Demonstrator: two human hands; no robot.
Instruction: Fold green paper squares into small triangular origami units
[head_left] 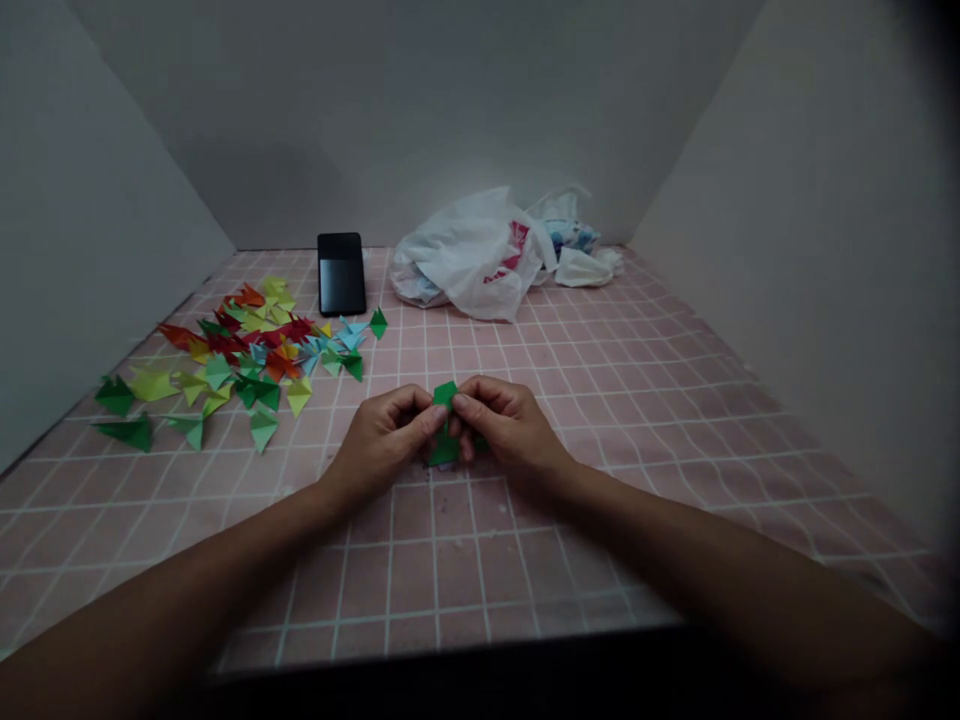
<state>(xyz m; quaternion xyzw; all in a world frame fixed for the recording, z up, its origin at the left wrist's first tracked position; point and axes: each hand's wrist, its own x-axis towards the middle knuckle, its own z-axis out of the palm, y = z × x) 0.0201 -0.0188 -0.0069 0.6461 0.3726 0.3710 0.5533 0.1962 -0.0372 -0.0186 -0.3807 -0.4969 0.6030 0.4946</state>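
Between my two hands is a small piece of green folded paper [445,392], held just above the table at the middle of the view. My left hand [388,432] pinches its left edge between thumb and fingers. From the other side, my right hand [504,420] grips it the same way, with the thumb on top. Below the fingers, more green paper shows near the tabletop; whether it belongs to the held piece I cannot tell. Away to the left lies a spread of folded paper pieces [262,388] in green, yellow, red, orange and light blue.
A dark phone [341,275] leans upright behind the paper pieces. At the back stands a crumpled white plastic bag [472,255] with red print, and beside it a white and blue packet [574,238]. Pink checked cloth [600,400] covers the table, with grey walls on three sides.
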